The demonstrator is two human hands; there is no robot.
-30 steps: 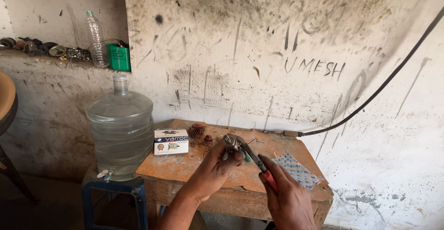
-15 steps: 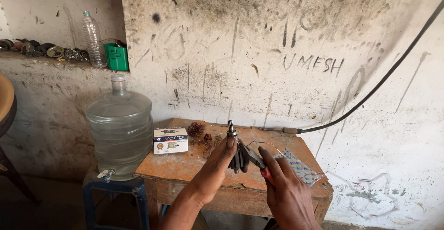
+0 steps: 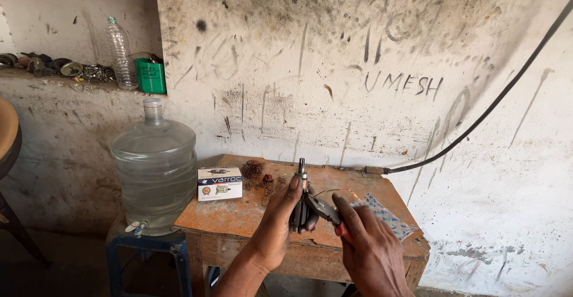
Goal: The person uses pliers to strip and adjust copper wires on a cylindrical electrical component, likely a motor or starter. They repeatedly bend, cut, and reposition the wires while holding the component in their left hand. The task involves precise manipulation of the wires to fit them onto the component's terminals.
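Wooden table, both hands gripping pliers

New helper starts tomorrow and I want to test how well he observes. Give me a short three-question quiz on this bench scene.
1. True or false: both hands are on the pliers.
2. What stands left of the wooden table? A) a large water jug on a blue stool B) a red toolbox C) a bicycle wheel
3. Fill in: on the wall shelf, a clear plastic bottle stands beside a ____ container.

Key
1. True: the left hand and the right hand both grip the pliers.
2. A: the water jug beside the table.
3. Green: bottle, container.
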